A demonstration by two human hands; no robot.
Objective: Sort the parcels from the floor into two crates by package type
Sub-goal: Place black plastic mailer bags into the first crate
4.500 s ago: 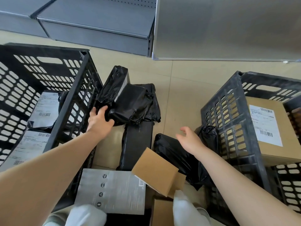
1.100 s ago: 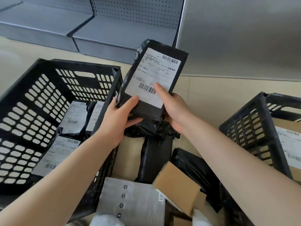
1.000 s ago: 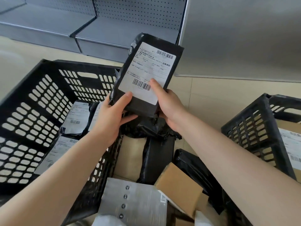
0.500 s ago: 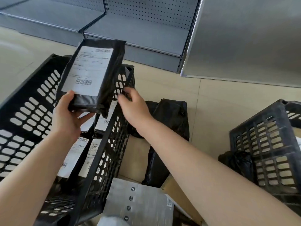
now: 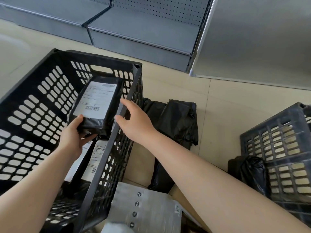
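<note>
Black bag parcel over the left crate, label up

The left hand (image 5: 74, 140) grips the black bag parcel (image 5: 97, 105) by its near end, thumb on top, inside the left crate (image 5: 117, 132); its white label shows a barcode, the print too blurred to read; the right hand (image 5: 134, 121) hovers at the crate's rim, fingers loosely spread, holding nothing; more black bags (image 5: 175, 121) lie on the floor; the right crate (image 5: 277, 148) stands well apart.

We get bright, even light, soft shadows, mild glare on floor (image 5: 168, 88) far left; wide-angle bending at edges, slight blur.
</note>
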